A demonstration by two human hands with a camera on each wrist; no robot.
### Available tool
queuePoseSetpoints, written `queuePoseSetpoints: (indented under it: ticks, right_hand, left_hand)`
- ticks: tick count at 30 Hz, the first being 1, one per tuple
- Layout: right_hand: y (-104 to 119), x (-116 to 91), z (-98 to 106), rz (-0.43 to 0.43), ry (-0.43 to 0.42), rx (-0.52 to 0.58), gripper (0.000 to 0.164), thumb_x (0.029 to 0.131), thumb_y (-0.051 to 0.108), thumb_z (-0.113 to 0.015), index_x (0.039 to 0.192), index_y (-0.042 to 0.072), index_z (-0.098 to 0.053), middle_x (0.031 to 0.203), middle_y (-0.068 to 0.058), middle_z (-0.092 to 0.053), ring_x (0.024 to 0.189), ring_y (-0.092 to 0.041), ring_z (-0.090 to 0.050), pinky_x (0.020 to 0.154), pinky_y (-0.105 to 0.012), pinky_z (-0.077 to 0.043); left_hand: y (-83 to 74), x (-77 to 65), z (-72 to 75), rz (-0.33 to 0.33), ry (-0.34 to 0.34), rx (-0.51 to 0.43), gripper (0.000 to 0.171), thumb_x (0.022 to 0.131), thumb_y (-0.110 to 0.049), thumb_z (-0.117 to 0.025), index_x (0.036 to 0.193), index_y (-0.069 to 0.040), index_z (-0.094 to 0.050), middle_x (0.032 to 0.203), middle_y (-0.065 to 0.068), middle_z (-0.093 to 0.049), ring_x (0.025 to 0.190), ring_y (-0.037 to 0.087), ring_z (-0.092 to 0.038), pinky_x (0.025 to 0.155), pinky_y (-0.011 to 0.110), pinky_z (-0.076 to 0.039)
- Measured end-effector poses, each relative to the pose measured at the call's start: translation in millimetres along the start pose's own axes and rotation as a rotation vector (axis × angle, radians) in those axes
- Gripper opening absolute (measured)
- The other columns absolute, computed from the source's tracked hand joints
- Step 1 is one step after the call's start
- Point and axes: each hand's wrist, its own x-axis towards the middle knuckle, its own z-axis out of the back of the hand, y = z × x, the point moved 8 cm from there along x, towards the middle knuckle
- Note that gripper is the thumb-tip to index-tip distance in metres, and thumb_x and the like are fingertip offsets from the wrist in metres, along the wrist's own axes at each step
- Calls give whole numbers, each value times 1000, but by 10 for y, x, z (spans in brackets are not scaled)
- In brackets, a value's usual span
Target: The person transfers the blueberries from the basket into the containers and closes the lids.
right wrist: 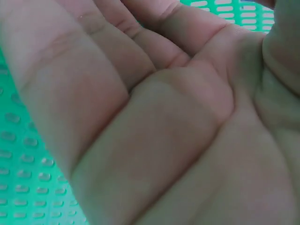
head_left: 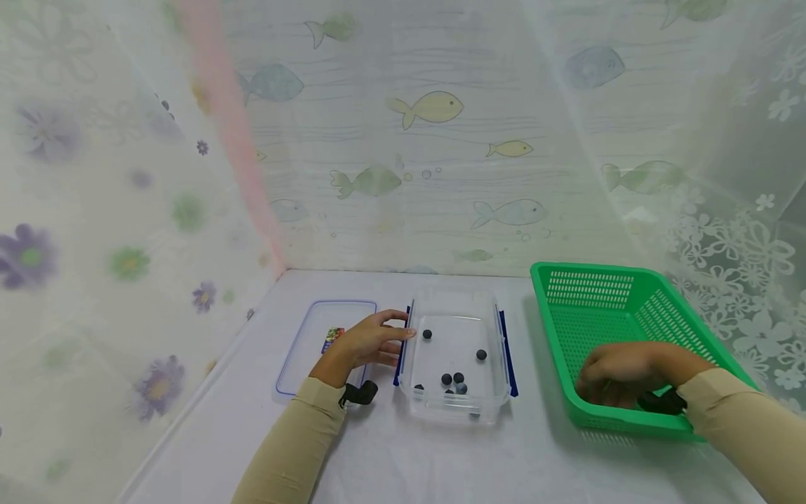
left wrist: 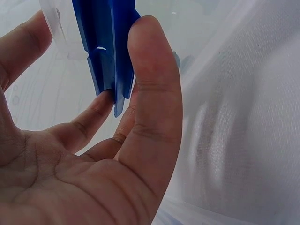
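A clear plastic box (head_left: 450, 350) with blue side latches stands on the white table, with several small dark balls (head_left: 481, 355) in it. My left hand (head_left: 371, 339) holds the box's left side. In the left wrist view, its fingers (left wrist: 154, 70) bend round the blue latch (left wrist: 105, 47). My right hand (head_left: 620, 371) reaches down inside the green basket (head_left: 642, 273), near its front wall. Its palm faces the right wrist camera with nothing against it; its fingertips are hidden, so I cannot tell if they pinch something.
A clear lid (head_left: 302, 357) with a blue-violet rim and a colourful label (head_left: 331, 338) lies left of the box. Sheer curtains (head_left: 403, 231) printed with fish and flowers hang behind and beside the white table (head_left: 441, 462).
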Motion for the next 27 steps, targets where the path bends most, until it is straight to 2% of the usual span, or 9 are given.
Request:
queuePoseSetpoints:
  ticks: [2, 5, 7, 12, 18, 20, 22, 25, 27]
  right_hand:
    - [33, 32, -46, 21, 50, 23, 26, 100, 20, -58, 77, 7, -57, 73, -2, -50, 58, -13, -40, 56, -29, -42]
    - [66, 59, -88, 48, 105, 59, 28, 100, 16, -57, 73, 9, -49, 68, -1, -35, 54, -12, -33, 53, -28, -35]
    - [77, 68, -96, 55, 117, 75, 27, 99, 16, -57, 74, 8, -49, 68, -1, -35, 54, -12, -33, 53, -28, -36]
    - [93, 74, -95, 62, 128, 104, 27, 101, 19, -58, 78, 6, -53, 70, 0, -38, 56, -13, -37, 54, -28, -39]
    - [133, 79, -82, 116, 145, 193, 21, 100, 10, -57, 85, -4, -58, 77, -3, -49, 63, -15, -46, 61, -30, -49]
    - [128, 86, -46, 127, 117, 207, 20, 100, 9, -57, 90, -8, -61, 82, -6, -57, 70, -16, -57, 66, -33, -56]
    - [112, 92, 15, 137, 62, 205, 20, 100, 10, -58, 100, -9, -67, 96, -9, -65, 83, -21, -67, 74, -38, -62]
    - [96, 92, 105, 157, -5, 175, 28, 100, 10, -59, 119, -9, -68, 116, -14, -69, 101, -29, -71, 87, -45, -63]
    - [89, 92, 144, 167, -29, 158, 33, 100, 9, -59, 127, -10, -64, 121, -16, -69, 108, -31, -70, 91, -46, -62]
  left_hand:
    - [-6, -1, -1, -1, 3, 4, 80, 89, -42, -82, 154, -17, -43, 129, 20, -67, 101, 30, -74, 85, 43, -64]
    - [-10, -3, -3, 0, 4, 5, 81, 89, -42, -83, 155, -17, -43, 129, 20, -66, 101, 30, -74, 85, 43, -64]
    - [-10, -5, -7, 2, 7, 0, 82, 89, -42, -83, 155, -17, -42, 129, 20, -66, 102, 30, -74, 85, 44, -64]
    - [-9, -5, -7, 4, 8, 0, 82, 88, -42, -83, 155, -17, -42, 129, 21, -67, 102, 30, -74, 85, 43, -64]
    - [-10, -7, -6, -6, 12, -2, 82, 89, -42, -82, 155, -16, -41, 129, 21, -67, 102, 30, -74, 85, 44, -64]
    - [-10, -8, -8, -8, 16, -4, 82, 89, -42, -82, 155, -16, -41, 129, 21, -68, 101, 30, -74, 85, 44, -64]
    - [-12, -10, -11, -9, 20, -9, 82, 89, -41, -82, 155, -16, -41, 128, 22, -68, 101, 30, -74, 85, 44, -64]
    - [-20, -12, -13, -13, 26, -10, 82, 90, -41, -82, 156, -15, -41, 129, 22, -68, 101, 30, -74, 85, 43, -64]
    - [-24, -13, -14, -14, 29, -11, 82, 90, -41, -82, 156, -15, -40, 129, 22, -67, 101, 30, -74, 85, 43, -64]
